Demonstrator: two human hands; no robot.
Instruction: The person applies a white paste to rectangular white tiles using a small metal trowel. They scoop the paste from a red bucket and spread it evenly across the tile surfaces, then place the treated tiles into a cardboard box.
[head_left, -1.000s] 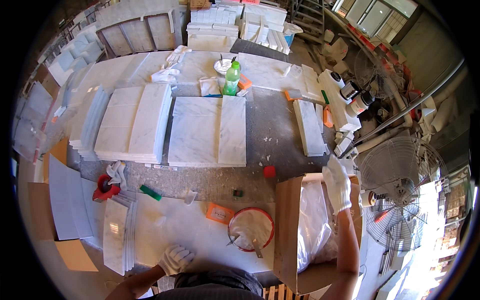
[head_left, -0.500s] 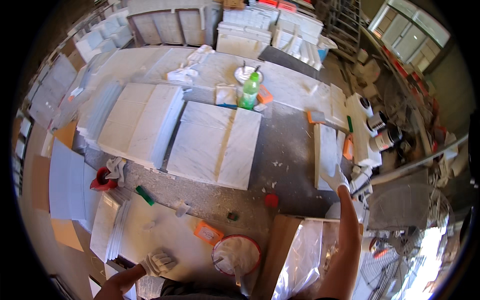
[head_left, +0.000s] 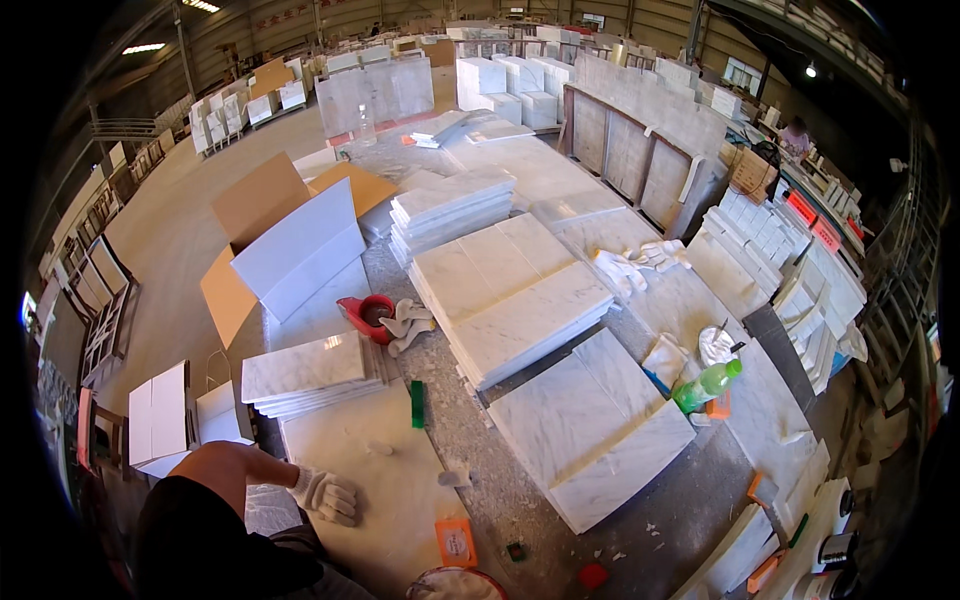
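My left hand, in a white knit glove, rests on a pale flat board at the lower left. Its fingers lie loosely over the surface with nothing held. Near it are an orange box and a small translucent piece. A green block lies farther up the board's edge. Just beyond the hand is a stack of white marble tiles. The rim of a round tub is cut off by the lower edge. My right hand is out of the picture.
Taller marble tile stacks and laid-out marble tiles fill the table's middle. A red tape dispenser sits beside grey gloves. An open cardboard box stands left. A green bottle and white gloves are to the right.
The view has swung left and up, bringing more of the hall into sight. My right hand, earlier at the white strips on the right, has left the picture. My left hand stays on the board.
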